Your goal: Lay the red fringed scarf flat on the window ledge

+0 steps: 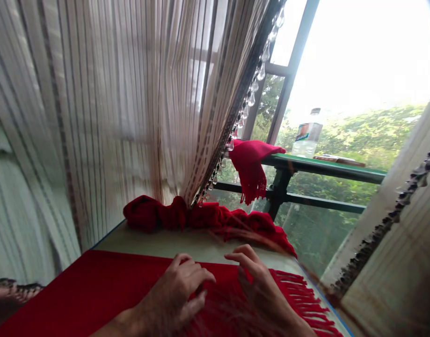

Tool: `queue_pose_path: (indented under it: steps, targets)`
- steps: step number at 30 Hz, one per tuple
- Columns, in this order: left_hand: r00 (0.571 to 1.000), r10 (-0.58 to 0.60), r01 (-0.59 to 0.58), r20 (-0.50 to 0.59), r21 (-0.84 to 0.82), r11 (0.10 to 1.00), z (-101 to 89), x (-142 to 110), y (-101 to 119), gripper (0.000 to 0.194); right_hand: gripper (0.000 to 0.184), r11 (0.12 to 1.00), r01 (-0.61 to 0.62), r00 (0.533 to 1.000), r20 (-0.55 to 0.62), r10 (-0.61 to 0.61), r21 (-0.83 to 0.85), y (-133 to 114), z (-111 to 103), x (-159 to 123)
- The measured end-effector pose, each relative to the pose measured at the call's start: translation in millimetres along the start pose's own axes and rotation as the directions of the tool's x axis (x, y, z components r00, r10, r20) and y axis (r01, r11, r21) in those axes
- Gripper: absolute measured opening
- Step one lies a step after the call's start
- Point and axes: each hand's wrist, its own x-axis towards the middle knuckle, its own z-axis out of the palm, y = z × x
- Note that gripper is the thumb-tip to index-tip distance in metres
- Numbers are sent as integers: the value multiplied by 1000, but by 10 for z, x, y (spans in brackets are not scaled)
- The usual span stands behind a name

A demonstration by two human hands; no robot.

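A red scarf (pixel 130 276) with a fringed right end lies spread flat across the table in front of me. Over its middle is my left hand (pixel 188 285), fingers curved and apart, with nothing visible in them. To its right, near the fringe, my right hand (pixel 255 276) hovers with bent, parted fingers, also holding nothing that I can see. Whether either hand touches the cloth I cannot tell. Along the far edge of the table lies a bunched, crumpled red cloth (pixel 207 217).
Beyond the pale tabletop (pixel 165 242) hangs a striped sheer curtain (pixel 130 117) with bead trim. Another red fringed scarf (pixel 251 164) drapes over the window railing (pixel 334 167). A clear bottle (pixel 308 135) and a flat object (pixel 339 160) rest on that railing. A second curtain (pixel 404 234) hangs at right.
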Motion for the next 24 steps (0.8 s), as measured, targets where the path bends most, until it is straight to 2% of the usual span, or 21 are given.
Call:
queue_pose_path:
  steps: [5, 9, 13, 16, 18, 20, 22, 24]
  targets:
    - [997, 52, -58, 52, 120, 991, -11, -14, 13, 38, 55, 1000, 0, 1000, 16, 0, -3, -13, 5, 4]
    - [993, 120, -116, -8, 205, 972, 58, -31, -46, 41, 54, 1000, -4, 1000, 22, 4, 4, -8, 14, 0]
    - [968, 232, -203, -95, 246, 948, 164, -26, -159, 60, 52, 1000, -8, 999, 37, 8, 14, -10, 5, 2]
    - [955, 264, -233, -133, 210, 949, 152, -26, -135, 66, 51, 1000, -11, 999, 38, 10, 12, -18, -7, 5]
    - [970, 189, -184, -156, 50, 982, 95, -30, -55, 60, 50, 1000, -18, 999, 46, 17, 14, -26, -15, 6]
    - [986, -10, -30, -166, -239, 971, 48, -29, 18, 45, 49, 1000, -24, 998, 53, 22, 19, -35, -22, 8]
    - [964, -218, 99, -149, -560, 823, 59, -12, 31, 34, 51, 1000, -17, 999, 49, 16, 24, -44, -31, 12]
    - [945, -297, 75, -135, -796, 601, 131, 19, -23, 31, 51, 1000, -10, 999, 45, 9, 22, -55, -41, 18]
